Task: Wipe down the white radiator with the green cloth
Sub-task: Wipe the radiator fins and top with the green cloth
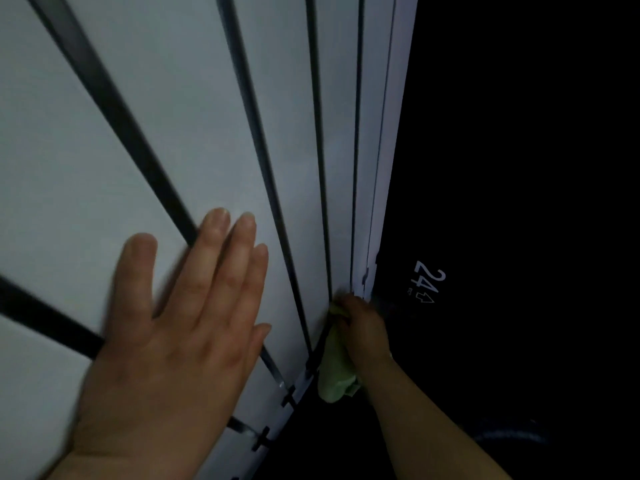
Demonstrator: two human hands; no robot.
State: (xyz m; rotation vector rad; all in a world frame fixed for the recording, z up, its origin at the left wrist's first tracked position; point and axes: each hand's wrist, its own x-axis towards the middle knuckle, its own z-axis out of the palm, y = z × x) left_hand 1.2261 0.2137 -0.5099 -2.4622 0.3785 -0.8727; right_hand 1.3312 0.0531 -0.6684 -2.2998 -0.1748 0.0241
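Observation:
The white radiator (194, 109) fills the left and middle of the head view, its flat panels split by dark gaps that run down toward the lower right. My left hand (173, 327) lies flat on a panel with straight fingers spread. My right hand (363, 323) grips the green cloth (336, 372) and holds it against the radiator's lower right edge, near the last panels. Part of the cloth hangs below the hand; the fingers on the cloth are mostly hidden.
To the right of the radiator is a very dark area with a white "24" marking (427, 282) and arrows. A dim rounded dark object (509, 438) sits at the lower right. Small dark clips (289, 398) line the radiator's lower edge.

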